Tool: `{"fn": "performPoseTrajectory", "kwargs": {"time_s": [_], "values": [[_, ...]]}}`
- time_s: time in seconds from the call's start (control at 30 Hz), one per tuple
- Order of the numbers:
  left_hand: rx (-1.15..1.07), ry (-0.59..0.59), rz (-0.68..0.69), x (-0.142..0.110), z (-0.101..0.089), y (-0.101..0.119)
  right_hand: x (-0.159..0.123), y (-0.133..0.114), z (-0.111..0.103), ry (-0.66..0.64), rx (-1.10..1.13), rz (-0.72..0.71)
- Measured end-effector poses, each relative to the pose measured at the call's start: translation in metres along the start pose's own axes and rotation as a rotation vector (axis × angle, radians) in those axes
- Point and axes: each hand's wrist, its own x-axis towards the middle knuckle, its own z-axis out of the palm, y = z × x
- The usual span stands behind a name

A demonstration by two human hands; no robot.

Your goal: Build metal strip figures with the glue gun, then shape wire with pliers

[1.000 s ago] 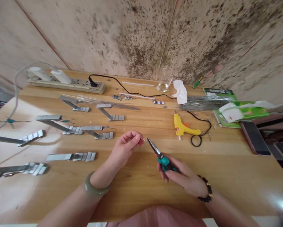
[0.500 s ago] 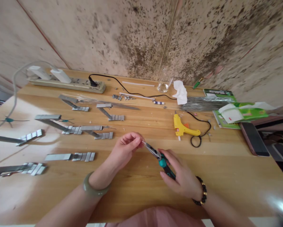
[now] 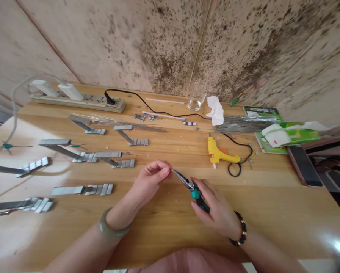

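Observation:
Between thumb and forefinger, my left hand pinches a thin piece of wire, mostly hidden by the fingertips. My right hand is wrapped round the teal-and-black handles of needle-nose pliers. The plier jaws point up and left, their tips right at the wire's end beside my left fingertips. To the left lie several grey strip pieces with segmented ends, among them a flat one nearest my left wrist. A yellow glue gun lies beyond my right hand.
A power strip runs along the back left, its black cord crossing the table. Behind stand a glass of water and a crumpled tissue. At right are a bundle of wires, a green tissue pack and a phone.
The pliers have moved left and turned, bringing their tips from apart to the wire at my left fingertips. My right hand has shifted slightly left with them. My left hand has barely moved.

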Motion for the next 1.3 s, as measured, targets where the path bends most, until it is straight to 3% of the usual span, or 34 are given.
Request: {"fn": "performPoseTrajectory", "kwargs": {"time_s": [0.6, 0.97, 1.13, 1.3], "values": [[0.011, 0.025, -0.028, -0.0002, 0.0013, 0.0016, 0.0021, 0.0011, -0.001, 0.017, -0.009, 0.006], [0.011, -0.017, -0.011, 0.0018, 0.0027, 0.0049, -0.0007, 0.0063, -0.0015, 0.003, 0.293, 0.154], [0.204, 0.079, 0.068, 0.0009, -0.0007, -0.0007, -0.0001, 0.0071, -0.0004, -0.011, 0.328, 0.183], [0.639, 0.117, 0.321, -0.0008, -0.0011, -0.0045, 0.0022, 0.0048, -0.0001, -0.032, 0.302, 0.178]]}}
